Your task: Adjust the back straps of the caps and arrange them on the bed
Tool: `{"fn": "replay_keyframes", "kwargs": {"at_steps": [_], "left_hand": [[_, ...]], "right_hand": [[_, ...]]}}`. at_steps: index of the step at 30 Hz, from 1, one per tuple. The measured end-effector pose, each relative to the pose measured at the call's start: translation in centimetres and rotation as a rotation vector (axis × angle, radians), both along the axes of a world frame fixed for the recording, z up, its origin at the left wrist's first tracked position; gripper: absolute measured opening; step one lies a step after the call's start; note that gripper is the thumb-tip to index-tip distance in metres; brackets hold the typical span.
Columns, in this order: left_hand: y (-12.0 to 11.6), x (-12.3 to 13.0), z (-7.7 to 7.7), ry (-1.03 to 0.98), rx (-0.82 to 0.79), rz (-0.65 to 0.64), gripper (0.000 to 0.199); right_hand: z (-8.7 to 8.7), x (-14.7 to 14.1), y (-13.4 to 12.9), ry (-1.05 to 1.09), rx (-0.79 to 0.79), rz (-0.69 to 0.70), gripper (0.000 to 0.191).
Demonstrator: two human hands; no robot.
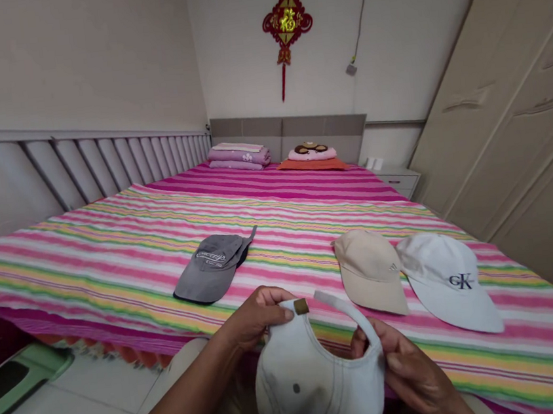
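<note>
Close in front of me is a pale baseball cap (319,380), its back opening facing up and its strap undone. My left hand (263,314) pinches the cap's rim beside the small brass-coloured buckle (301,306). On the other side, my right hand (401,358) grips the rim at the base of the loose strap (349,308), whose end stands free. A grey cap (216,266) with white lettering lies on the bed to the left. To the right lie a beige cap (369,269) and a white cap (450,281) with dark letters, side by side and touching.
The bed (127,249) has a striped cover. Folded purple bedding (239,157) and a pink pile (313,154) sit by the headboard (293,133). A railing (103,159) runs along the left wall. A green stool (28,378) stands at lower left, a wardrobe (508,110) at right.
</note>
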State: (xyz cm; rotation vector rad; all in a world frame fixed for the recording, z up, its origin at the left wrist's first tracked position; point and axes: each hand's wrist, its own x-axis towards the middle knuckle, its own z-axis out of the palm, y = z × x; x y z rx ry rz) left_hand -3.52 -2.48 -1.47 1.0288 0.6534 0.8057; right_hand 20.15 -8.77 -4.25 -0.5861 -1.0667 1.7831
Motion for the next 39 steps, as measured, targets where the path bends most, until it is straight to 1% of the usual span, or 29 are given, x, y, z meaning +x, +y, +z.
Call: {"fn": "replay_keyframes", "kwargs": {"at_steps": [2,6,9,12,15,18,23,29,34,39], "left_hand": [[0.0,0.0,0.2,0.023,0.01,-0.009,0.027],[-0.4,0.3,0.9,0.061,0.033,-0.01,0.029],[-0.6,0.3,1.5,0.071,0.056,-0.008,0.027],[-0.7,0.2,1.7,0.026,0.07,-0.028,0.023],[-0.9,0.2,1.4,-0.025,0.077,-0.044,0.02],[-1.1,0.4,0.9,-0.047,0.053,-0.034,0.02],[-1.2,0.8,0.3,-0.082,0.037,-0.038,0.025],[-1.3,1.3,0.3,-0.062,0.05,-0.014,0.019],[-1.4,1.6,0.6,0.005,0.048,-0.004,0.016],[-1.4,2.5,0.9,-0.023,0.022,0.02,0.022]], "right_hand": [[0.8,-0.2,0.0,-0.002,0.032,0.015,0.035],[2.0,-0.8,0.0,0.053,0.076,0.005,0.027],[2.5,-1.2,-0.1,0.119,0.086,-0.023,0.023],[2.6,-1.4,-0.2,0.13,0.059,-0.018,0.018],[2.5,-1.6,-0.3,0.145,0.045,-0.014,0.013],[2.3,-1.8,-0.4,0.157,0.036,-0.001,0.013],[1.8,-2.3,-0.6,0.171,0.03,0.014,0.017],[1.9,-2.4,-0.6,0.123,0.035,-0.029,0.019],[2.8,-1.6,0.0,0.008,0.066,-0.02,0.02],[4.0,-1.9,0.3,-0.172,0.099,-0.053,0.023]]}}
